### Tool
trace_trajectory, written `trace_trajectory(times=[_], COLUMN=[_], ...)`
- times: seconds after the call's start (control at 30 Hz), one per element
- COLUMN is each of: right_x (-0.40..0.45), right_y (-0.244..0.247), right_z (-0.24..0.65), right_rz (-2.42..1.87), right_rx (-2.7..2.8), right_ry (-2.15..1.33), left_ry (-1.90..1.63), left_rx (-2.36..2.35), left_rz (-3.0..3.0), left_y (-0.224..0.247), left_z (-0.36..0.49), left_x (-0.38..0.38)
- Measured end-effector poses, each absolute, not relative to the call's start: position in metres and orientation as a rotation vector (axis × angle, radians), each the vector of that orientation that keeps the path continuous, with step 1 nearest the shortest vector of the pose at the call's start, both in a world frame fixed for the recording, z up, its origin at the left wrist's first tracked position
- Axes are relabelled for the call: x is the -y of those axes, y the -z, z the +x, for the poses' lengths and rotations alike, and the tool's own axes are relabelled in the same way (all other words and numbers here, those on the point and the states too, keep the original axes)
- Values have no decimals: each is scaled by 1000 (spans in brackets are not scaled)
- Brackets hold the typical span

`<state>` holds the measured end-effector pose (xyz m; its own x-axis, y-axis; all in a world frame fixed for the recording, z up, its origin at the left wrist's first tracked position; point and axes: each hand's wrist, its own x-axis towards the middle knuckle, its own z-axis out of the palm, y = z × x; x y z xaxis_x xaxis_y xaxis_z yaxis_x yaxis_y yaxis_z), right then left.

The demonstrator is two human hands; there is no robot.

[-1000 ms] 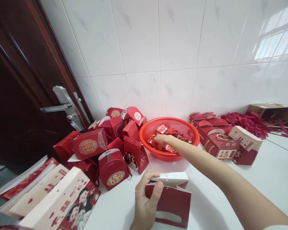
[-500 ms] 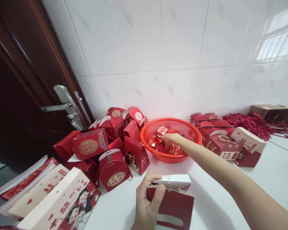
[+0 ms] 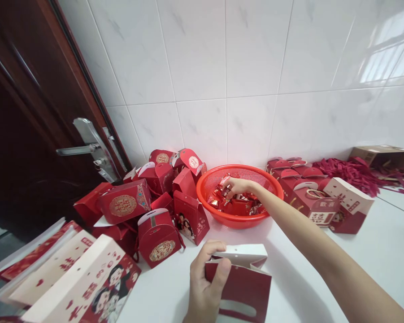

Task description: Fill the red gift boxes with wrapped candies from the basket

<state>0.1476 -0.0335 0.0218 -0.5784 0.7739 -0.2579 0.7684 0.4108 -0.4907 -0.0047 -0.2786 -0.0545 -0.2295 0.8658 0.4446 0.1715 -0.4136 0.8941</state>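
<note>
My left hand (image 3: 208,282) grips the top edge of a dark red paper gift box (image 3: 245,287), thumb outside and fingers over the rim. The box stands on the white table with its top open, showing a white inside and a folded side. Over the red plastic basket (image 3: 275,197), my right hand (image 3: 238,186) reaches down with its fingers bent and drawn together at the candies. Shiny red wrapped candies (image 3: 244,206) lie in the basket around my fingers. A red wrapper shows at my fingertips, partly covered by them.
Red gift boxes (image 3: 159,235) are piled left of the basket. Cream-and-red bags (image 3: 84,278) lean at the front left. More boxes (image 3: 318,204), dark red ribbons (image 3: 346,175) and a cardboard box (image 3: 380,154) stand right. Behind are a tiled wall (image 3: 202,67) and a door handle (image 3: 76,150).
My right hand has shifted slightly up and left within the basket, and candies under it now show more. My left hand keeps its hold on the gift box.
</note>
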Motion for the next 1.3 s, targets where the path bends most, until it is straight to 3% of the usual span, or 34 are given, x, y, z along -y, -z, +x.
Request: trace_trajectory(times=[0.1,0.37,0.6,0.8,1.3], right_x=[34,28,32,33,70], right_y=[-24,-17,-6,-3,-6], right_z=[156,184,187,185,158], right_rz=[-1393,-1794,-1930,-1904,-1480], right_rx=[2486,2609,2798,2959,3117], right_ry=[-1021,-522,-463,-483,-28], left_ry=[-1692,-1676,-1677,-1662,-1711], left_rx=[-1249,-1236,-1238,-1271,-1262], left_rz=[1493,1601,1667,1630,1650], left_y=[54,57,60,60,58], left_z=[-4,-9,-13,-13,-12], left_x=[279,277,276,277,275])
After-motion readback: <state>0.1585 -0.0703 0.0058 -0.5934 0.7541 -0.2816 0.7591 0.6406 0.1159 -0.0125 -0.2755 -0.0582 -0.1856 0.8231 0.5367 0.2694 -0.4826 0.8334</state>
